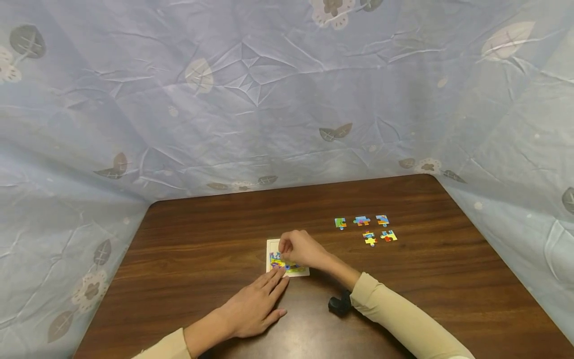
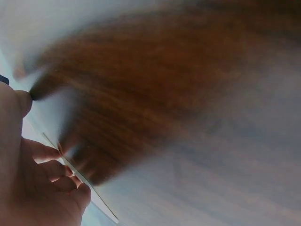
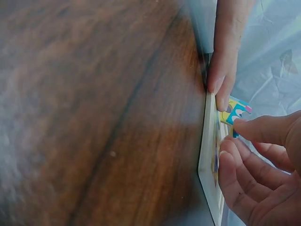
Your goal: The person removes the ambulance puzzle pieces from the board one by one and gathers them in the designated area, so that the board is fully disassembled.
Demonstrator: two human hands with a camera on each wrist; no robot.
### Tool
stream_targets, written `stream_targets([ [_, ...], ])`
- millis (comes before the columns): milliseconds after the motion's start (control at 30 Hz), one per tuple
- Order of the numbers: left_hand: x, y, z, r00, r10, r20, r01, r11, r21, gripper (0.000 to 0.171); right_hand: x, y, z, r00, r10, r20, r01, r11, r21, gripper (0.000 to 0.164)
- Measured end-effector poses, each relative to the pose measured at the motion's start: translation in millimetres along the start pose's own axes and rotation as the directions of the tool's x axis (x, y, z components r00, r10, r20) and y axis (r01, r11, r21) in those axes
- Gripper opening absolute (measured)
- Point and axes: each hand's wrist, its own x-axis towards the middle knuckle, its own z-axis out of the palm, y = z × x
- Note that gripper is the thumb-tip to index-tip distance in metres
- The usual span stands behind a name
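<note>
A small white-framed jigsaw tray [image 1: 273,244] lies on the table, its lower part filled with yellow and colourful pieces. My left hand [image 1: 254,307] lies with extended fingers on the tray's near left edge. Over the tray, my right hand [image 1: 305,249] pinches a puzzle piece [image 3: 235,110], yellow and blue with printed eyes, between thumb and fingers. That piece stands tilted up from the tray in the right wrist view, close to the left hand's fingertips. In the head view the right hand's fingers largely hide it.
Several loose puzzle pieces [image 1: 369,238] lie in two rows to the right on the brown wooden table [image 1: 202,234]. A black object [image 1: 340,305] sits beside the right sleeve. Patterned pale cloth [image 1: 287,99] hangs behind the table and along its sides.
</note>
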Motion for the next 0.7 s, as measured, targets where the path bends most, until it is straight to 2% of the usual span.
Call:
stream_targets([
  [233, 0.0, 0.0, 0.3, 1.0, -0.003, -0.003, 0.003, 1.0, -0.009, 0.07, -3, 0, -4, 0.999, -0.023, -0.031, 0.025, 0.998, 0.057, 0.009],
  [400, 0.4, -0.1, -0.4, 1.0, 0.002, -0.009, -0.002, 1.0, 0.005, 0.069, -5, 3, -15, 0.998, 0.003, -0.064, 0.008, 0.986, 0.166, 0.003],
  [700, 0.8, 0.6, -2.6, 1.0, -0.006, -0.002, 0.006, 1.0, -0.009, 0.07, -17, 14, -50, 0.996, 0.018, -0.088, 0.021, 0.907, 0.42, 0.007],
])
